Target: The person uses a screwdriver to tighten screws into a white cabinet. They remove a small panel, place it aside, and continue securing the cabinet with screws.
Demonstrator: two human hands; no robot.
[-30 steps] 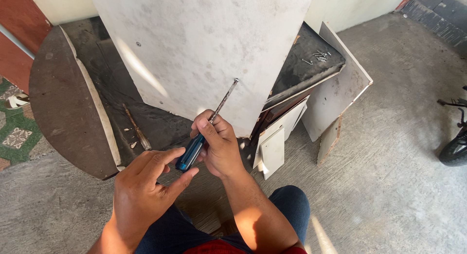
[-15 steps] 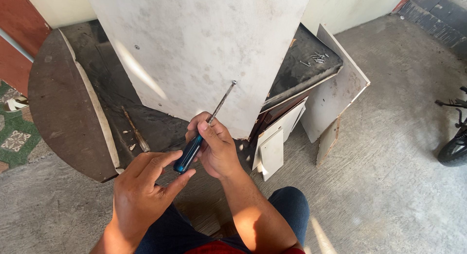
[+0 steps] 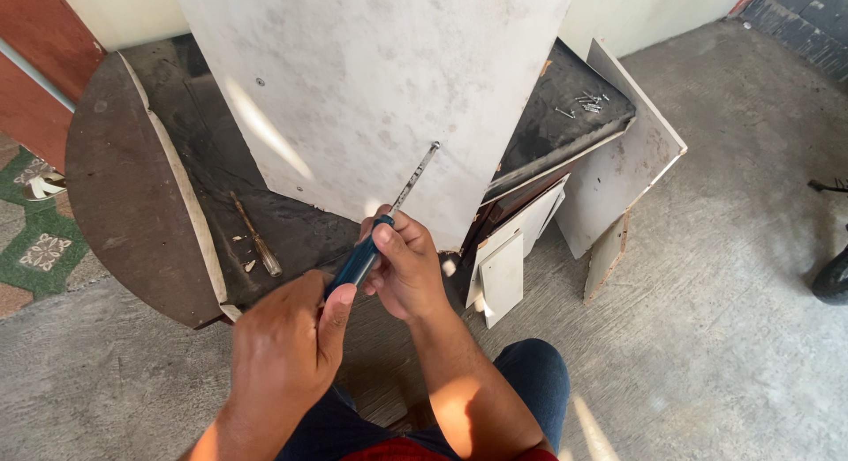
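While you look down over your knees, the biggest thing before you is the large upright white laminate board (image 3: 371, 90), mottled grey, standing on the concrete floor (image 3: 733, 337) and leaning away from you. To its left lies a dark brown half-round wooden panel (image 3: 124, 187) with a pale edge strip, and on the dark sheet beside it rests a second slim tool with a pale handle (image 3: 258, 240). To the right, a stack of smaller white and dark offcut boards (image 3: 609, 161) leans together, with a little heap of loose silver screws (image 3: 587, 102) on the top dark piece.

Your right hand (image 3: 408, 268) is closed around the blue-handled screwdriver with a long steel shaft (image 3: 382, 231), fingers wrapped over the upper part of the handle. Your left hand (image 3: 287, 346) sits just below it, thumb and curled fingers pinching the butt end of the same handle. The screwdriver's long axis runs on a diagonal, from the handle low at the left, near you, up to the right and away. Its tip points at the face of the white board and appears to meet it near the lower middle, right where a small dark spot shows.
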